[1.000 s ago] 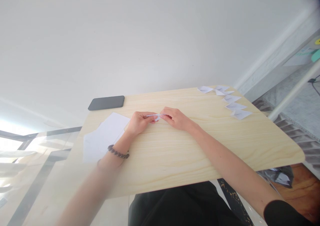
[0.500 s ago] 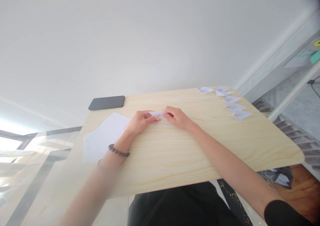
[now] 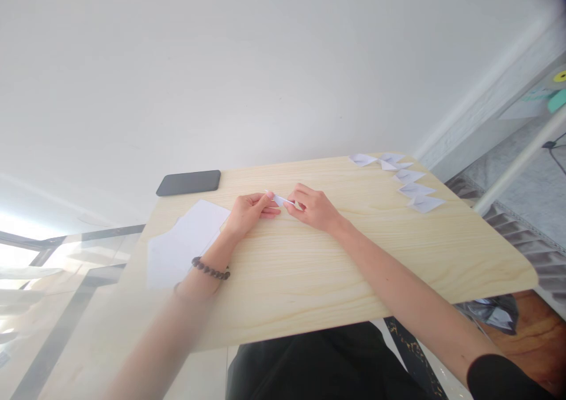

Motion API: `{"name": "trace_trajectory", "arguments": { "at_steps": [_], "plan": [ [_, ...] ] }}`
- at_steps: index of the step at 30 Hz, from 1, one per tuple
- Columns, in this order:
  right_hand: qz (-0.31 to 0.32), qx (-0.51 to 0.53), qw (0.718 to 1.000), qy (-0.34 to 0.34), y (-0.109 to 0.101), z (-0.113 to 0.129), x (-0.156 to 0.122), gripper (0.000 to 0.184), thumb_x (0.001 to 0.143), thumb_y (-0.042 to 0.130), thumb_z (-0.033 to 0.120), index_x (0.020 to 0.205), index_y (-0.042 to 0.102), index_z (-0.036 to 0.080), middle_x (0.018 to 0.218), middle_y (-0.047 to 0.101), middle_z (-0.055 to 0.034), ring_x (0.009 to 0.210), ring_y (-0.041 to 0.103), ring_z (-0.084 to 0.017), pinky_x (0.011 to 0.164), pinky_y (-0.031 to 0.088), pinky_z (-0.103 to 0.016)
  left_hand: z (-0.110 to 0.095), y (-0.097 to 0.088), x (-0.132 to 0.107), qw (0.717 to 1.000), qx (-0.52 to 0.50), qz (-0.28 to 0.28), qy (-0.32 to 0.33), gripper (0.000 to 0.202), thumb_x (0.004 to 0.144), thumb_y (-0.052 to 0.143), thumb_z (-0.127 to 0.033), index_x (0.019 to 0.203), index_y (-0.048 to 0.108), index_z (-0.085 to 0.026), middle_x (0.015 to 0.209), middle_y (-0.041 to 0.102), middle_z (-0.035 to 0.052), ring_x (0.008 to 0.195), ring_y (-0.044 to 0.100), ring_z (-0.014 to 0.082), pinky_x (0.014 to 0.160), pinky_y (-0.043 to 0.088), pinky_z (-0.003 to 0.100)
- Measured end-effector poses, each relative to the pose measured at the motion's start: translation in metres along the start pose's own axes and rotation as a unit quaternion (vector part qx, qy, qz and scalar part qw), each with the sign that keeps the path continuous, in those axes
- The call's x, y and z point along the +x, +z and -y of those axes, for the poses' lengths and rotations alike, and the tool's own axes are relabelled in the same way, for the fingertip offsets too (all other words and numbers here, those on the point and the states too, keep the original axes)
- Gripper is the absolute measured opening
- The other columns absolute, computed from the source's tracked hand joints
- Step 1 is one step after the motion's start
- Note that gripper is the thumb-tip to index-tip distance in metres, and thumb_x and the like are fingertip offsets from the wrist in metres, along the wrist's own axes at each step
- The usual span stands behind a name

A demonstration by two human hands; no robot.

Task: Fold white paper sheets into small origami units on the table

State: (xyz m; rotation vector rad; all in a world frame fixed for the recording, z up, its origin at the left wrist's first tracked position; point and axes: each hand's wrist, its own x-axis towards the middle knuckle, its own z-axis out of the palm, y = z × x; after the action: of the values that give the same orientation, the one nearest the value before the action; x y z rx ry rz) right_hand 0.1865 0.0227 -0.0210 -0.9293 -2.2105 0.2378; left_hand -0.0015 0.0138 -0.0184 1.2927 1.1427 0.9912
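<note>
A small folded white paper is held between my two hands above the middle of the table. My left hand pinches its left end between thumb and fingers, a dark beaded bracelet on the wrist. At the paper's right end, the fingertips of my right hand are closed on it. Fingers cover both ends, so its full shape is partly hidden. White paper sheets lie beside my left forearm, partly under it.
Several folded white paper pieces stand in a row at the far right of the wooden table. A dark phone lies at the back left edge. Behind the table rises a pale wall. A dark plastic bag is below, right.
The folded paper has turned in my hands, its right end now tilted lower. My left thumb has shifted up along it, and my right fingers have changed their grip.
</note>
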Motion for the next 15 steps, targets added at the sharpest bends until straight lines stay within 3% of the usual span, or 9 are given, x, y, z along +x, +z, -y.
{"name": "trace_trajectory", "arguments": {
  "at_steps": [4,8,15],
  "plan": [
    [0.039,-0.011,0.999,-0.014,0.0009,0.0055,-0.0007,0.015,0.083,0.046,0.028,0.072,0.051,0.018,0.076,0.050,-0.0007,0.053,0.036,-0.007,0.054,0.029,-0.023,-0.0011,-0.0010,-0.0010,0.999,-0.013,0.036,0.005,0.042,0.074,0.059,-0.048,0.093,0.065,-0.012,0.092,0.069,0.0105,0.088,0.064,0.0226,0.081,0.051,0.035],
    [0.078,0.053,0.996,-0.001,-0.0001,0.0098,-0.0010,0.022,0.080,0.051,0.038,0.070,0.049,0.018,0.073,0.050,0.0004,0.054,0.038,-0.007,0.056,0.032,-0.022,-0.0001,-0.0021,-0.0023,0.998,-0.011,0.055,0.019,0.040,0.076,0.058,-0.044,0.103,0.063,-0.015,0.094,0.069,0.0074,0.093,0.062,0.0221,0.087,0.047,0.036],
    [0.093,0.138,0.984,0.060,0.0033,0.0020,-0.0014,0.021,0.081,0.050,0.032,0.065,0.051,0.017,0.061,0.051,0.0020,0.054,0.041,-0.008,0.054,0.031,-0.022,-0.0027,-0.0022,-0.0043,0.994,0.072,0.060,0.063,0.032,0.075,0.059,-0.045,0.091,0.068,-0.018,0.103,0.066,0.0051,0.111,0.052,0.0243,0.092,0.042,0.032]
  ]
}}
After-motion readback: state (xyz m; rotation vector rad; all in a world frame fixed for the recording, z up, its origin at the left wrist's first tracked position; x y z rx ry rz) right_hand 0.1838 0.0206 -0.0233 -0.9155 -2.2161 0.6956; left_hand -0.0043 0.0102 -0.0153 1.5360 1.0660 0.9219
